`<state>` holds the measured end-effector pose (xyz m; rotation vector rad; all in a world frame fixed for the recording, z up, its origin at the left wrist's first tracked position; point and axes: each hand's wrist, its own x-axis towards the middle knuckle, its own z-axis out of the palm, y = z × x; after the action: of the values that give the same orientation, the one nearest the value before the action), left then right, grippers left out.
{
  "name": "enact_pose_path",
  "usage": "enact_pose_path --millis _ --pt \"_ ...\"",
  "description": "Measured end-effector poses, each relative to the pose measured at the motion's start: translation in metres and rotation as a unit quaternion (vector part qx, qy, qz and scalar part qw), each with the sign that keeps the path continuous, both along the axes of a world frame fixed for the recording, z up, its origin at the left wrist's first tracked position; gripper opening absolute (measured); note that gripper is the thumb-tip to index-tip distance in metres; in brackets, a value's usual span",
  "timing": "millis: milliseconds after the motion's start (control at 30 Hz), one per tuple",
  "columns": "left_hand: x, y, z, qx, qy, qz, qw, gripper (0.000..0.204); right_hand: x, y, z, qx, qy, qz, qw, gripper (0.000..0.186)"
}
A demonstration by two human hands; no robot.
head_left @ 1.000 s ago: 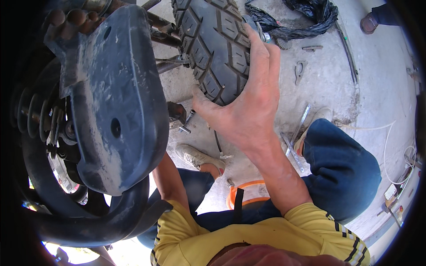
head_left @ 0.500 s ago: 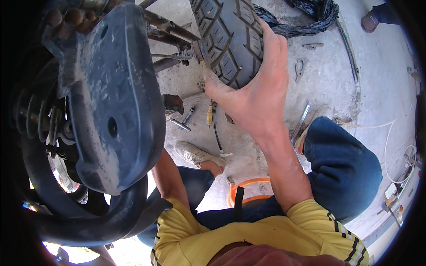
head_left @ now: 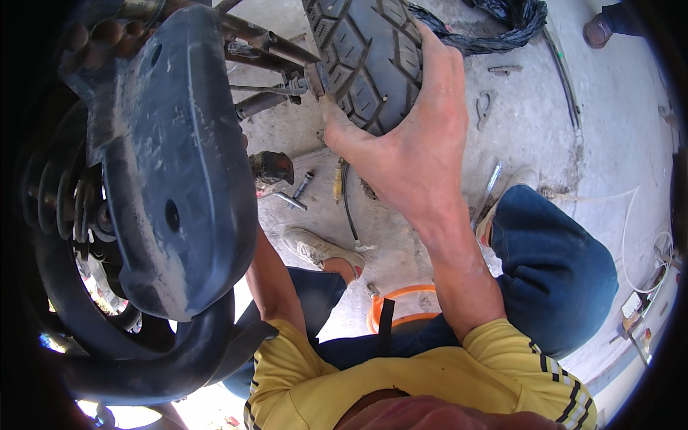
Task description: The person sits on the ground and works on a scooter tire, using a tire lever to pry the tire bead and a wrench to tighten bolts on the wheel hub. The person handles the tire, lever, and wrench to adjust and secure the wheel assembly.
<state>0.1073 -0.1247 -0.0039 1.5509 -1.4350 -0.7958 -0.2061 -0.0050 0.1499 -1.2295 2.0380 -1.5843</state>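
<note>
My right hand spans the black treaded tyre at the top middle. Its thumb presses the left side, by the wheel's end fittings, while the fingers wrap the right side. On the left, a large black plastic mudguard, scuffed and dusty, covers my left hand; only the left forearm shows, reaching up behind it. Between mudguard and tyre run rusty metal frame tubes with a thin rod below them. A dark rubber-like piece sticks out beside the mudguard's right edge.
On the concrete floor lie a T-handled tool, a yellow-fitted air hose, pliers, a metal bar and an orange hose. Black plastic wrapping sits beyond the tyre. Another person's shoe shows far right.
The mudguard and frame tubes have shifted slightly left. My right hand stays on the tyre, its thumb moved a little up and left.
</note>
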Motion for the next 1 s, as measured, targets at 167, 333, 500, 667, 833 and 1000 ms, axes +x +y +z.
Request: enact_pose_path --millis 167,333,500,667,833,1000 --pt "-0.018 0.01 0.026 -0.001 0.049 -0.015 0.999 0.023 0.0 -0.002 -0.002 -0.013 -0.018 0.006 1.0 0.091" --pt "0.009 -0.001 0.011 0.051 0.016 -0.051 0.997 0.027 -0.005 0.001 0.014 0.011 -0.014 -0.005 1.0 0.091" --pt "0.024 0.003 0.01 0.056 0.078 -0.037 0.995 0.029 0.0 0.001 0.027 0.013 -0.051 -0.011 0.999 0.089" --pt "0.044 0.002 0.003 0.086 0.073 0.015 0.994 0.028 -0.006 -0.001 0.023 0.027 -0.018 -0.015 0.999 0.087" --pt "0.051 0.015 -0.011 0.116 0.06 0.068 0.989 0.027 -0.01 -0.005 0.019 0.031 -0.011 0.0 0.999 0.087" --pt "0.031 0.015 -0.026 0.146 -0.011 0.066 0.987 0.026 -0.014 -0.006 0.013 0.037 0.0 0.016 0.999 0.086"
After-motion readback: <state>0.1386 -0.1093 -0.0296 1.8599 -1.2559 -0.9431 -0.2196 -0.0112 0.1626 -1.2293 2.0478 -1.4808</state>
